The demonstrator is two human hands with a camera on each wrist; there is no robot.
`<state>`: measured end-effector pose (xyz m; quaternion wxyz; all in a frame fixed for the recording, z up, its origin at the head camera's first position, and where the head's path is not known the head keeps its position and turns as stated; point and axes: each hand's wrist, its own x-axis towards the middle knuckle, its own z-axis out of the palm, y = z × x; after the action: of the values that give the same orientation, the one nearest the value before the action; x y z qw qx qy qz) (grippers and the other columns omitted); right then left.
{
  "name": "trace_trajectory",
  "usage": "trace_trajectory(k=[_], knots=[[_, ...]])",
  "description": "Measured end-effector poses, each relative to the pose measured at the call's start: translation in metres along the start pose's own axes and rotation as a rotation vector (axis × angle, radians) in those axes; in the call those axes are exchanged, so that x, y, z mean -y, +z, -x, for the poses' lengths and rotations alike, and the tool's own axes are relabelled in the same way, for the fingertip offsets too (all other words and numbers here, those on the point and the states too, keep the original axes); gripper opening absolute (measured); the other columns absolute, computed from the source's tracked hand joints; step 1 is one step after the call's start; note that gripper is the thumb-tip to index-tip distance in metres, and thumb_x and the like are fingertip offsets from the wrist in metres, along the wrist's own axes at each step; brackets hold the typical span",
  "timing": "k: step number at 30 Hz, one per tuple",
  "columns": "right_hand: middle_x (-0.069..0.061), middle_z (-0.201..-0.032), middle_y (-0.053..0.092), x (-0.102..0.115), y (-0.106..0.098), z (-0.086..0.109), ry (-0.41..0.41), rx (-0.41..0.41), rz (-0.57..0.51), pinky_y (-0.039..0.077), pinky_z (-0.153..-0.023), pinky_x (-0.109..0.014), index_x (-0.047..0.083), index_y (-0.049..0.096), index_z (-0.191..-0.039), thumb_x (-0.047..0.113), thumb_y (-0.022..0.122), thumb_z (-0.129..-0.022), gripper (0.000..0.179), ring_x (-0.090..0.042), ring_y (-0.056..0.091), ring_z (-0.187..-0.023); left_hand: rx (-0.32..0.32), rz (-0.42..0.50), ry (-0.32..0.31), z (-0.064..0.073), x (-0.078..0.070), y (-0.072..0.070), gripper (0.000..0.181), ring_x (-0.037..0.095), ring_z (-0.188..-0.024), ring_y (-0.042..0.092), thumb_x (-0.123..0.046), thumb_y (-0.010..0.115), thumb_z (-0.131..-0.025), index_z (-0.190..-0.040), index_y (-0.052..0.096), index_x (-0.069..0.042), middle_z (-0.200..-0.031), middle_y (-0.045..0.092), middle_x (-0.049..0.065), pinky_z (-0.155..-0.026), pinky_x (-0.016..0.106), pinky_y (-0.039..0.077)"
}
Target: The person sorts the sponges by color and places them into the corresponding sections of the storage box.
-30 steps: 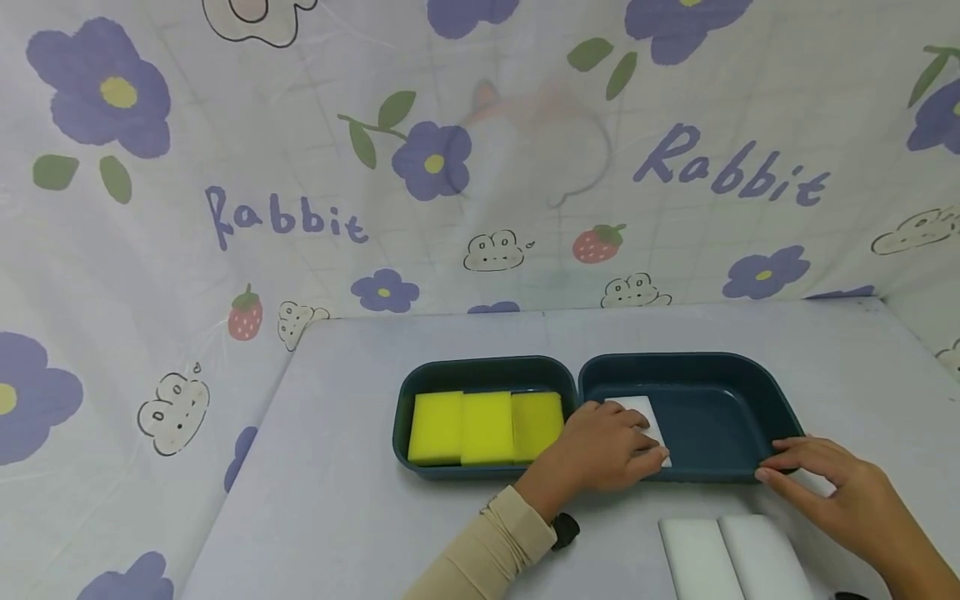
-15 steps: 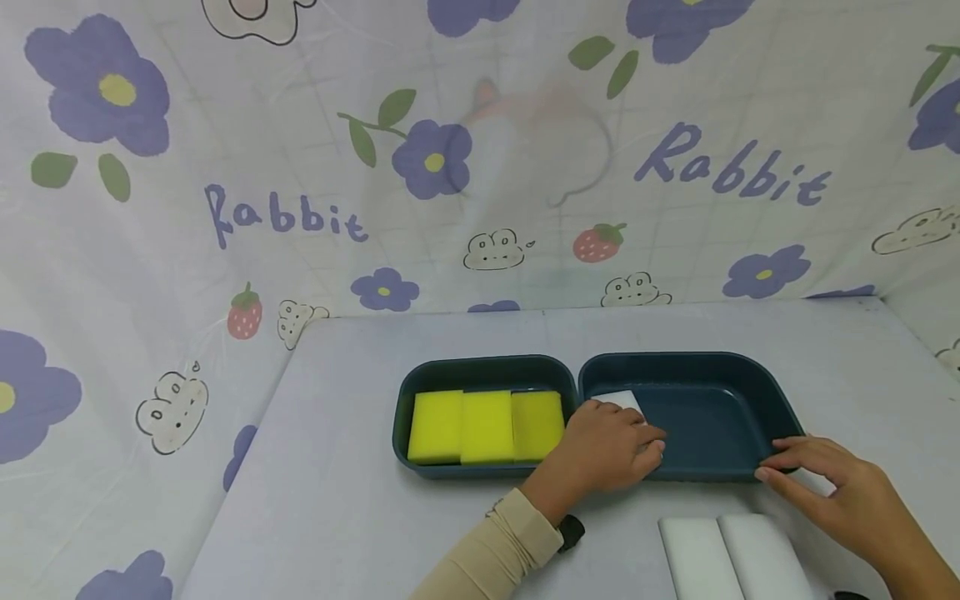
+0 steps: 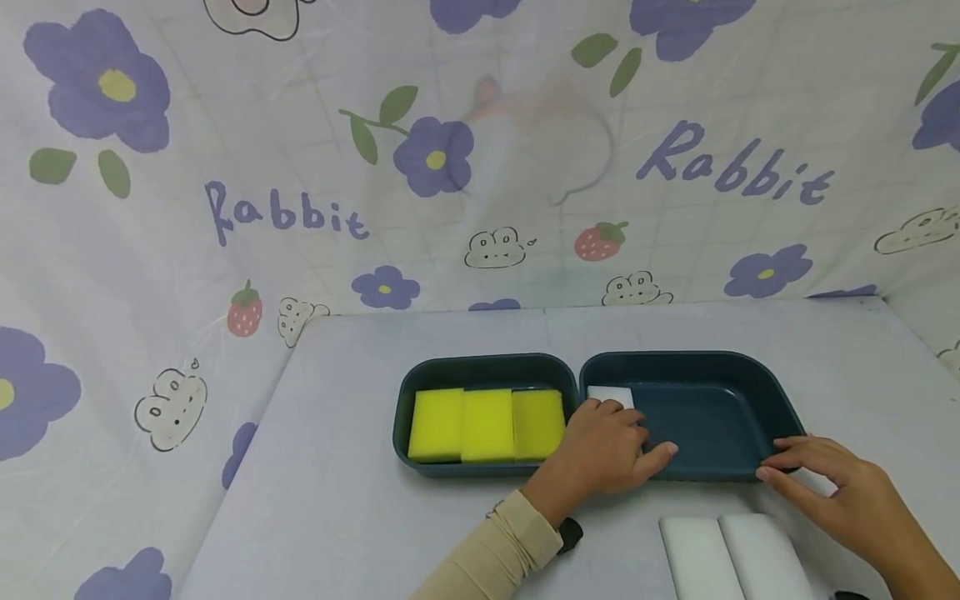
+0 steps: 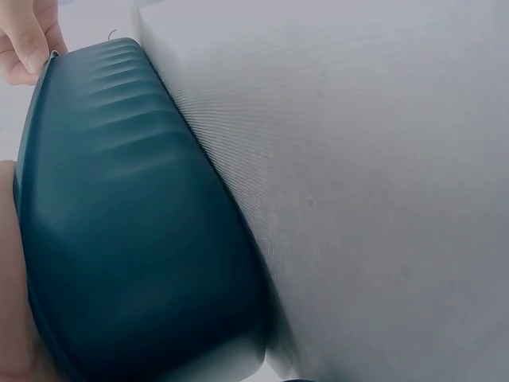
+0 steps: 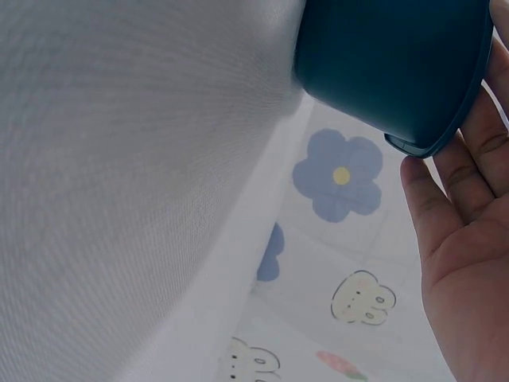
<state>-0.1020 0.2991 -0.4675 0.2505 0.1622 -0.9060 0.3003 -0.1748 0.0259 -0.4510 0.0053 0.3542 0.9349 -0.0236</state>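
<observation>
A white sponge point(image 3: 611, 395) lies at the left end of the dark teal tray point(image 3: 705, 433), along its left wall. My left hand point(image 3: 609, 450) rests over that sponge and hides most of it. Its thumb sticks out to the right, away from the sponge. At the tray's front right corner, my right hand point(image 3: 843, 492) holds the rim between thumb and fingers. The right wrist view has the same hand point(image 5: 477, 207) with fingertips against the rim. In the left wrist view, the tray's outer side point(image 4: 143, 207) fills much of the left.
A second teal tray point(image 3: 487, 361) touches the first on its left; three yellow sponges point(image 3: 487, 425) stand in it. Two more white sponges point(image 3: 731, 554) lie side by side on the white table point(image 3: 337, 500), in front of the right tray. A patterned curtain point(image 3: 300, 150) hangs behind.
The white sponge has shifted left and straightened against the tray's left wall. My left thumb has moved off it to the right. The right hand stays on the rim.
</observation>
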Motion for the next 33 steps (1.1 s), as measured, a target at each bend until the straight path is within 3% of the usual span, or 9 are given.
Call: trace_trajectory(k=[10, 19, 25, 30, 33], knots=[[-0.018, -0.096, 0.071, 0.000, 0.001, 0.000, -0.011, -0.003, -0.010, 0.026, -0.090, 0.003, 0.010, 0.076, -0.084, -0.002, 0.090, -0.064, 0.027, 0.016, 0.042, -0.110, -0.003, 0.012, -0.014, 0.001, 0.000, -0.002, 0.065, 0.010, -0.127, 0.050, -0.062, 0.018, -0.104, -0.125, 0.072, -0.033, -0.140, 0.056, -0.015, -0.105, 0.031, 0.038], [-0.017, -0.093, 0.070, -0.002, 0.001, 0.000, -0.015, -0.013, -0.003, 0.026, -0.091, 0.003, 0.010, 0.077, -0.084, -0.003, 0.090, -0.063, 0.028, 0.016, 0.042, -0.109, -0.037, 0.034, 0.030, 0.001, 0.001, -0.003, 0.058, 0.010, -0.129, 0.049, -0.057, 0.023, -0.106, -0.131, 0.068, -0.031, -0.142, 0.055, -0.013, -0.105, 0.030, 0.040], [-0.011, -0.093, 0.071, -0.002, 0.001, 0.001, -0.014, -0.015, -0.020, 0.028, -0.091, 0.002, 0.012, 0.077, -0.084, -0.004, 0.090, -0.063, 0.029, 0.014, 0.044, -0.109, -0.169, 0.109, 0.146, 0.004, -0.003, -0.005, 0.038, 0.007, -0.128, 0.051, -0.037, 0.039, -0.109, -0.128, 0.070, -0.026, -0.137, 0.060, -0.009, -0.108, 0.020, 0.035], [-0.008, -0.096, 0.071, -0.002, 0.002, 0.000, -0.015, -0.018, -0.033, 0.028, -0.091, 0.002, 0.012, 0.077, -0.084, -0.003, 0.090, -0.063, 0.030, 0.014, 0.044, -0.110, -0.362, 0.278, 0.215, 0.012, -0.009, -0.007, 0.027, 0.005, -0.124, 0.053, -0.022, 0.053, -0.104, -0.124, 0.071, -0.020, -0.132, 0.063, -0.008, -0.108, 0.012, 0.029], [-0.002, -0.096, 0.071, -0.003, 0.001, 0.000, -0.033, -0.028, -0.053, 0.030, -0.091, 0.001, 0.012, 0.077, -0.084, -0.006, 0.090, -0.061, 0.032, 0.014, 0.046, -0.110, -0.496, 0.378, 0.270, 0.020, -0.015, -0.012, 0.023, 0.004, -0.116, 0.058, -0.016, 0.059, -0.100, -0.118, 0.073, -0.017, -0.123, 0.067, -0.007, -0.103, 0.010, 0.033]])
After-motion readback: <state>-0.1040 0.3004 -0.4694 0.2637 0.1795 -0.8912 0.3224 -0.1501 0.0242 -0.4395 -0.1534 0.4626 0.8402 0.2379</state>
